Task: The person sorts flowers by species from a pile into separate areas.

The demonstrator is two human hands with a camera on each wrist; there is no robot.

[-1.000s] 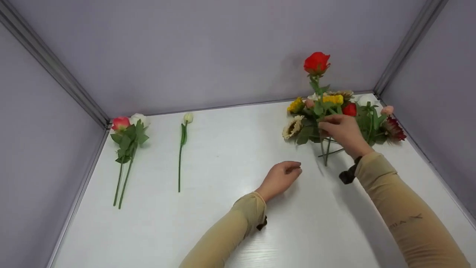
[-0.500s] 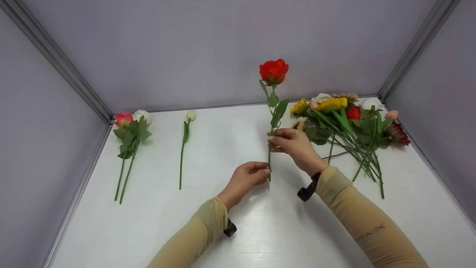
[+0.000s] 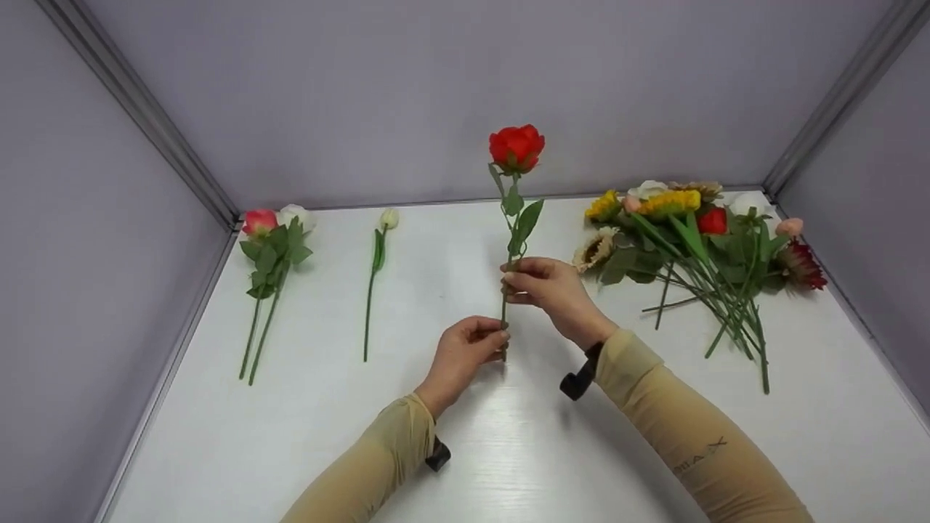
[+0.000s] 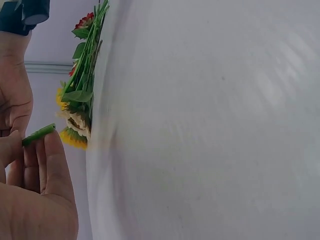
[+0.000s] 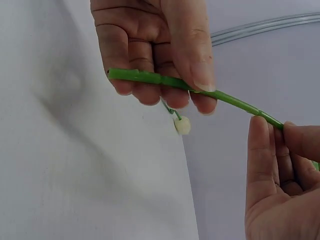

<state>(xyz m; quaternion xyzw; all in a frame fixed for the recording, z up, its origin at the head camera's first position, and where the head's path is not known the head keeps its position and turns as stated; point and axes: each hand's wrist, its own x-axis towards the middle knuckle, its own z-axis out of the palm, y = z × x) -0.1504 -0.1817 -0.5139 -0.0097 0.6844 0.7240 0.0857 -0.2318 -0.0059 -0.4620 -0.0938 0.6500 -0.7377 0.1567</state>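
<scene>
Upright in the middle of the head view stands a red rose [image 3: 516,147] with green leaves below its bloom. My right hand [image 3: 548,290] pinches its stem under the leaves, between thumb and fingers. Lower down, near the cut end, my left hand [image 3: 468,356] also grips it. Seen from the right wrist, the green stem [image 5: 235,101] runs across both hands, and its cut end sticks out past the left fingers [image 5: 145,93]. In the left wrist view the short stem end [image 4: 40,134] shows over the left fingertips.
A heap of mixed flowers, with a yellow flower [image 3: 672,203] and a cream sunflower [image 3: 596,249], lies right on the white table [image 3: 218,450]. Left lie a single white tulip [image 3: 389,219] and a pink rose [image 3: 259,222] beside a white one [image 3: 294,216]. Grey walls [image 3: 407,94] enclose the table.
My right hand has brought the red rose from over the right-hand heap leftward to the middle. My left hand, free a second ago, has moved left and now grips the lower stem.
</scene>
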